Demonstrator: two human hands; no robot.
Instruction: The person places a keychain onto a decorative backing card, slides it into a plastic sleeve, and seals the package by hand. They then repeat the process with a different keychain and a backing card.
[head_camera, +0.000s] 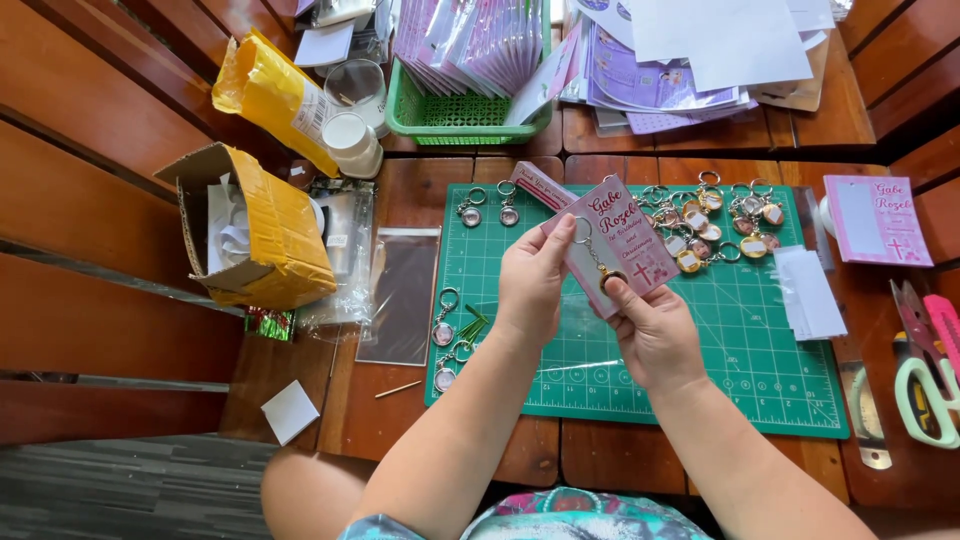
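Centrally, above the green cutting mat (700, 350), both hands hold up a pink printed card (618, 240) with a keychain (598, 262) laid against it. The card is a tilted rectangle with dark script and a small cross; the keychain shows a silver ring, short chain and gold-rimmed round charm. The left hand (530, 285) pinches the card's left edge near the ring, fingers closed. The right hand (655, 335) grips the lower edge, thumb by the charm. Its fingers hide the card's bottom corner. More keychains (715, 225) cluster on the mat's far side, too small to detail.
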